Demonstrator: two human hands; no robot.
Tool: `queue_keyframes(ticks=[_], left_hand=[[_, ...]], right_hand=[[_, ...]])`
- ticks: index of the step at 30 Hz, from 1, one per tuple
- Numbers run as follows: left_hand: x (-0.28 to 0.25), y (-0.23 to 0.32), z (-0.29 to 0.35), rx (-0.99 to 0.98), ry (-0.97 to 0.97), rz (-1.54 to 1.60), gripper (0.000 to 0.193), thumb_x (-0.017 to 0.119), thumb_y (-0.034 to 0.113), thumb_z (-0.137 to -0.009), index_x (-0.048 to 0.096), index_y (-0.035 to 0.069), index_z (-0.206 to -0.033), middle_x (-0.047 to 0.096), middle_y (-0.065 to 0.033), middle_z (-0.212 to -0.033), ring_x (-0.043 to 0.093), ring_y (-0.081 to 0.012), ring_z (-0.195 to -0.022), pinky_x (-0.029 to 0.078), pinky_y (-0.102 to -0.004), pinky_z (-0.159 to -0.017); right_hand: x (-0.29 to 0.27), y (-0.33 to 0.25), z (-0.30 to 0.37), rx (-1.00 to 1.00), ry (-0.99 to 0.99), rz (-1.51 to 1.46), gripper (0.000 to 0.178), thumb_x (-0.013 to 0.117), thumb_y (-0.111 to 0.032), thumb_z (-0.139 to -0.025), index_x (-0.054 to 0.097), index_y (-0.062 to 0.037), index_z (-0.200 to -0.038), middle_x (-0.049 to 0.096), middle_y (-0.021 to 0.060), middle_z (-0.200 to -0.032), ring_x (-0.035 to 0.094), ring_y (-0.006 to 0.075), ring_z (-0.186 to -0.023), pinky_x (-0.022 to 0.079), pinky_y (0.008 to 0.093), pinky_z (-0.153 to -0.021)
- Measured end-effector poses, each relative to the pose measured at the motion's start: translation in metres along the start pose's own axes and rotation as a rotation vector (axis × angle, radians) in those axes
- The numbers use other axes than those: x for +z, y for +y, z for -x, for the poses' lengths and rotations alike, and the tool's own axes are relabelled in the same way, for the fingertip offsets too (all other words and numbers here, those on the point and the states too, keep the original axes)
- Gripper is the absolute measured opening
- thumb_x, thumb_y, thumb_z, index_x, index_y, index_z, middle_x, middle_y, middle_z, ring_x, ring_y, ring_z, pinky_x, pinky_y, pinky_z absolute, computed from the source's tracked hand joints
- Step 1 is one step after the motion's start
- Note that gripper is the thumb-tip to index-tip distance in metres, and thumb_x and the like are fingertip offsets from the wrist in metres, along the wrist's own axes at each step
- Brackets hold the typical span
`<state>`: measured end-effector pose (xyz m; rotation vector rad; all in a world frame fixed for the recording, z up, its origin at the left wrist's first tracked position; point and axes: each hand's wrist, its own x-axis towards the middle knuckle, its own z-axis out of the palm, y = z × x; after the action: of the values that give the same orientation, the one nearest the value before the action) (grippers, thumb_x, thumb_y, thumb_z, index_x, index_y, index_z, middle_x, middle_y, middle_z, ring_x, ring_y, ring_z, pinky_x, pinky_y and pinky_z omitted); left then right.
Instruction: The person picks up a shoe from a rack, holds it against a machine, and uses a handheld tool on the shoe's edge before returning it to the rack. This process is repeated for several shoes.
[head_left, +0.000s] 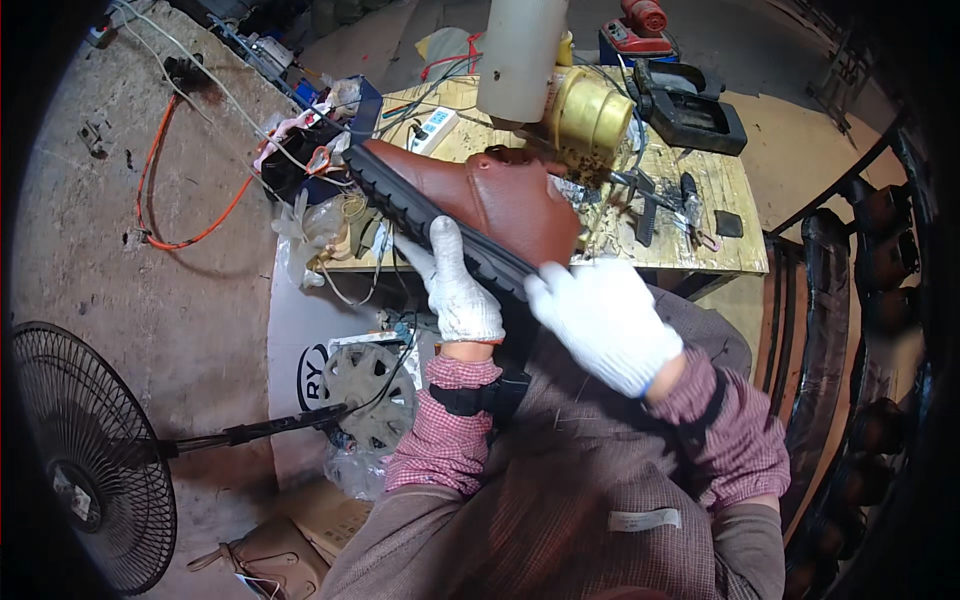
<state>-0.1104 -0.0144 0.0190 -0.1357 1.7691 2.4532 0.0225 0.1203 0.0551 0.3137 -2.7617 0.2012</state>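
Observation:
A reddish-brown leather boot point(515, 205) with a thick black lugged sole point(425, 210) is held up tilted in front of me, its toe toward the upper left. Wearing a white knitted glove, my left hand point(455, 285) grips the middle of the sole, thumb on its tread side and the other fingers partly hidden. My right hand point(605, 320), also in a white glove, closes on the heel end of the sole with its fingers curled; its fingertips are slightly blurred. Right behind the boot's upper stands a machine with a yellow round housing point(590, 115) and a pale vertical pipe point(522, 60).
On the wooden table point(735, 255) lie a white power strip point(433, 130), several tools and a dark square pad point(728, 223). A black tool case point(690, 110) sits at the back right. The fan point(90, 460) stands at left, the rack of dark boots point(880, 260) at right.

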Motion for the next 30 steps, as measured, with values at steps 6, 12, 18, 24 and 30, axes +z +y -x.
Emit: queue_keyframes(ticks=[6,12,18,24,30], left_hand=[[-0.045,-0.011,-0.046,-0.126,-0.402,0.43,0.09,0.052,0.077,-0.104,0.036,0.017,-0.17,0.049,-0.0088,-0.166,0.049,-0.031,-0.148,0.04,-0.0506,-0.126],[-0.029,-0.063,-0.048,-0.409,-0.302,0.44,0.086,0.051,0.077,-0.104,0.044,0.018,-0.166,0.049,-0.0049,-0.167,0.05,-0.0312,-0.148,0.042,-0.0478,-0.126],[0.0,-0.067,-0.072,-0.393,-0.319,0.549,0.087,0.055,0.077,-0.102,0.044,0.019,-0.167,0.047,-0.0062,-0.169,0.048,-0.0342,-0.15,0.037,-0.0518,-0.129],[-0.008,-0.057,-0.082,-0.34,-0.285,0.541,0.088,0.049,0.078,-0.104,0.039,0.02,-0.17,0.038,-0.0052,-0.175,0.041,-0.0338,-0.156,0.034,-0.0518,-0.131],[-0.039,-0.054,-0.034,-0.3,-0.367,0.445,0.096,0.048,0.083,-0.101,0.036,0.018,-0.171,0.039,-0.0072,-0.174,0.041,-0.0329,-0.156,0.03,-0.054,-0.132]], right_hand=[[-0.006,-0.013,0.098,0.233,-0.603,-0.24,0.013,0.071,-0.023,-0.09,0.076,-0.0112,-0.093,0.076,0.0112,-0.089,0.076,0.0342,-0.085,0.06,0.0476,-0.075],[-0.023,-0.013,0.138,0.508,-0.277,-0.308,0.04,0.077,-0.029,-0.092,0.073,-0.0101,-0.128,0.079,0.0131,-0.112,0.076,0.0337,-0.091,0.058,0.0458,-0.081],[-0.033,-0.016,0.179,0.669,-0.312,-0.236,0.041,0.078,-0.027,-0.09,0.074,-0.008,-0.127,0.08,0.0133,-0.111,0.075,0.0336,-0.093,0.057,0.0451,-0.082],[-0.024,-0.009,0.17,0.665,-0.264,-0.285,0.043,0.079,-0.025,-0.089,0.074,-0.0069,-0.128,0.079,0.0147,-0.116,0.075,0.0342,-0.098,0.057,0.0458,-0.083],[-0.022,0.001,0.146,0.53,0.027,-0.304,0.073,0.079,-0.038,-0.09,0.06,-0.0069,-0.154,0.062,0.0256,-0.152,0.074,0.0375,-0.106,0.057,0.0444,-0.089]])
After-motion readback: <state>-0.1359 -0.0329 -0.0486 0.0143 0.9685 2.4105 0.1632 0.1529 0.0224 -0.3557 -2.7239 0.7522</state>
